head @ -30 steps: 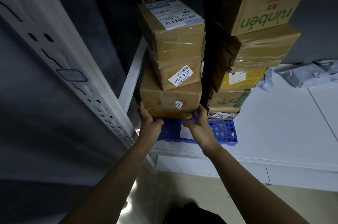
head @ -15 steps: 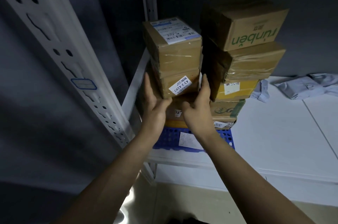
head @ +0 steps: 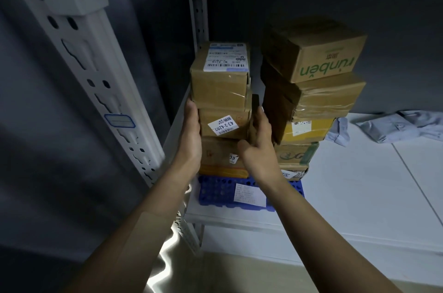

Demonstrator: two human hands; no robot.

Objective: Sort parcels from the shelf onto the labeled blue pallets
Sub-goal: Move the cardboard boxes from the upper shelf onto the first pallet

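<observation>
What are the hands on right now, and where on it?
The second box down, with the slanted white label, is squeezed between both hands: left hand flat on its left side, right hand on its right side.

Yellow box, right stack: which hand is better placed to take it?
Right, probably: right hand sits in the gap beside the yellow box; left hand presses the far side of the left stack.

dim, bluish light, deep corner shadows, floor (head: 167, 259) glare, wide-angle edge bending.
</observation>
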